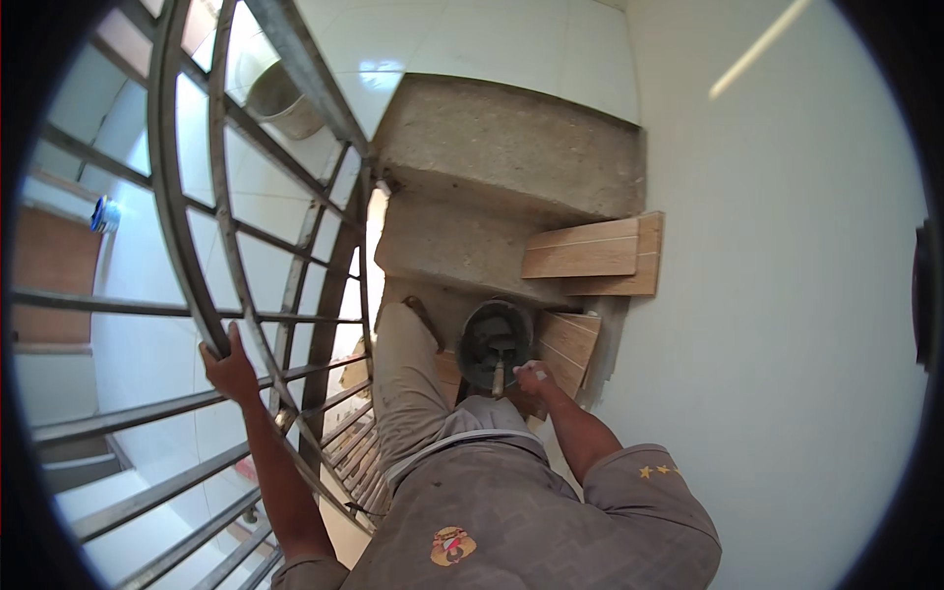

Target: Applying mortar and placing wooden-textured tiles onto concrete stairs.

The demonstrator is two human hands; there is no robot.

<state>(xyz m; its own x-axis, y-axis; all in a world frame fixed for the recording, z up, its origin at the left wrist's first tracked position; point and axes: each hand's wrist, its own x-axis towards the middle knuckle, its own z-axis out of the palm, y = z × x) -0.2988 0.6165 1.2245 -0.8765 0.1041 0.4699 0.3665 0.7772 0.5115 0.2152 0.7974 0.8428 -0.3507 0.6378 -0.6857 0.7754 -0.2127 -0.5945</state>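
My left hand [228,366] grips a bar of the metal railing [172,226] on my left. Near the right rim of a black bucket [474,334] sits my right hand [533,378], fingers curled; what they hold is too small to make out. Dark grey wet material lines the bucket, and a trowel [499,374] with a light handle lies in it, beside that hand. Wood-look planks [565,349] lie under and beside the bucket.
Bare concrete steps [506,133] rise to a white tiled landing [501,44], with more wood-look planks [580,251] on the middle step. My foot [421,320] is left of the bucket. A white wall [767,295] bounds the right. Another bucket [285,103] stands beyond the railing.
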